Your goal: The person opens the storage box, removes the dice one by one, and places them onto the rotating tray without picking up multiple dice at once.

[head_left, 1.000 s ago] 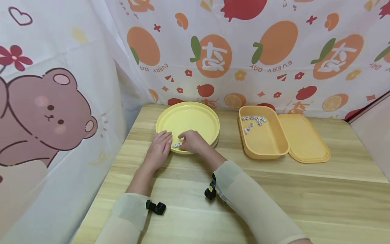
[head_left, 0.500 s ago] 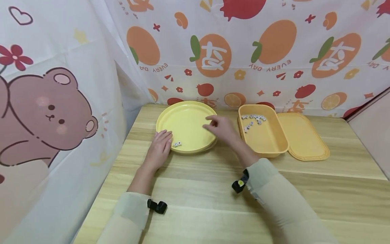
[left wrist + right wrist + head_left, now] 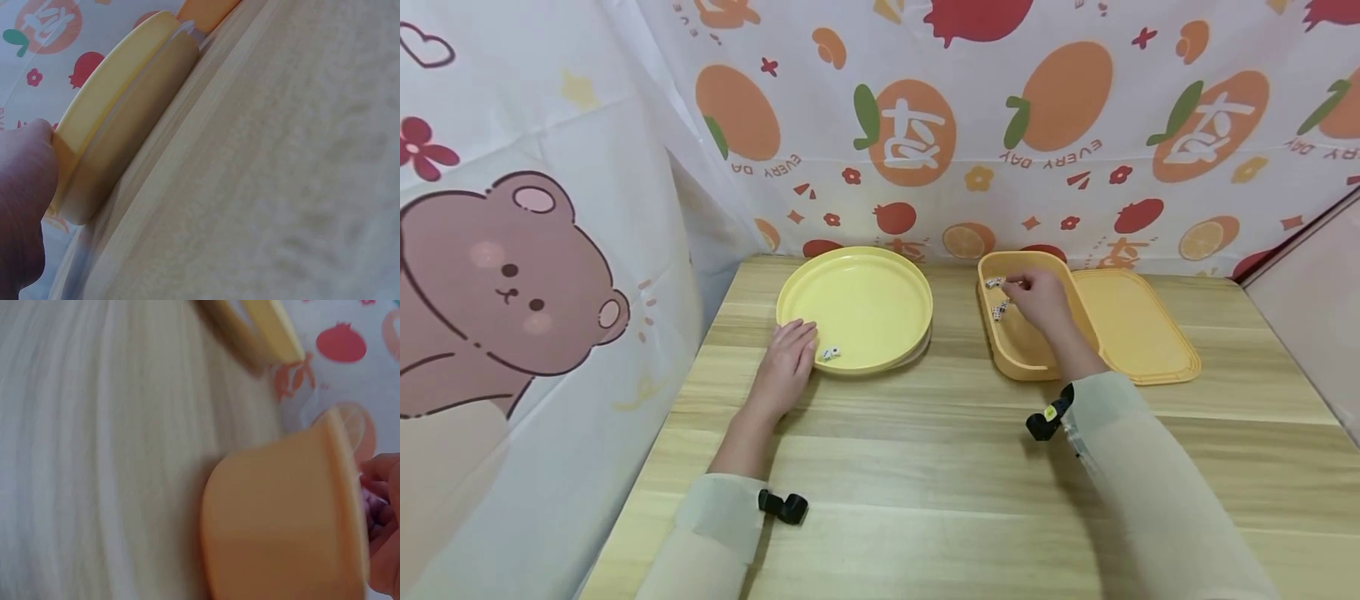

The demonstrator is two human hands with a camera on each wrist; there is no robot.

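Observation:
In the head view my left hand point(image 3: 786, 362) rests at the left front rim of a round yellow tray point(image 3: 857, 304), its fingers lying over the edge. Two white dice point(image 3: 831, 353) sit together inside the tray, close to that hand. My right hand point(image 3: 1041, 300) reaches into an orange rectangular box point(image 3: 1024, 358), thumb and fingertips down at several white dice point(image 3: 998, 311) along the box's left side. I cannot tell if a die is between those fingertips. In the right wrist view the box wall point(image 3: 281, 525) stands in front of the curled fingers point(image 3: 380, 469).
An orange lid point(image 3: 1138, 325) lies flat on the wooden table point(image 3: 910, 467), right against the box. Under the yellow tray shows another round layer point(image 3: 916, 354). Behind the table hangs a fruit-print cloth point(image 3: 977, 108), and a bear-print cloth point(image 3: 520, 275) hangs on the left.
My right hand has left the two dice in the tray and moved right, into the orange box. The left hand has stayed at the tray's rim. The head view has shifted slightly.

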